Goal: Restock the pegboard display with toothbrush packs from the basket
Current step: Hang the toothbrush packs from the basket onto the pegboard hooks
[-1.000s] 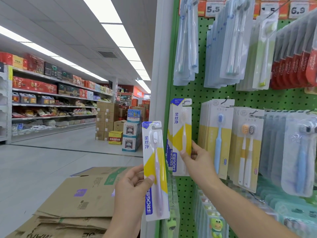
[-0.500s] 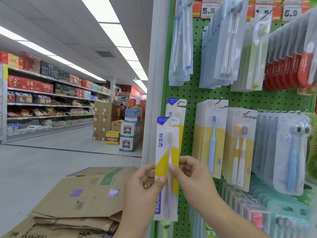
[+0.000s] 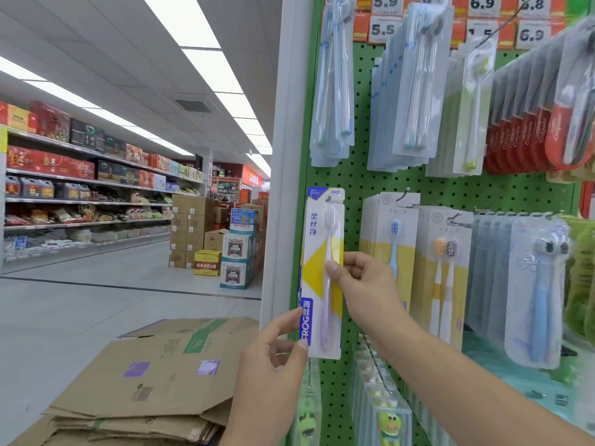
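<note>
**A:** From the head camera, where does your pack sit?

**B:** You hold the toothbrush pack (image 3: pixel 323 272) upright against the left edge of the green pegboard (image 3: pixel 354 181), its hang-hole at the top left hook position of the middle row. Your right hand (image 3: pixel 360 284) pinches its right edge about halfway up, thumb on the front. Your left hand (image 3: pixel 273 358) pinches the bottom left corner between thumb and forefinger, the other fingers loosely curled.

**A:** So which step is this?

**B:** I judge you are hanging it. I cannot tell whether the hole is already over the hook, since the card top hides it.

**A:** And next?

**B:** Slide the card back along the hook until it hangs by itself, keeping it square so it does not snag, then release both hands. Just beside it to the right hang the yellow blue-brush packs (image 3: pixel 389 249); keep clear of those. The basket is not in view, only flattened cardboard boxes (image 3: pixel 154 375) below.
</note>
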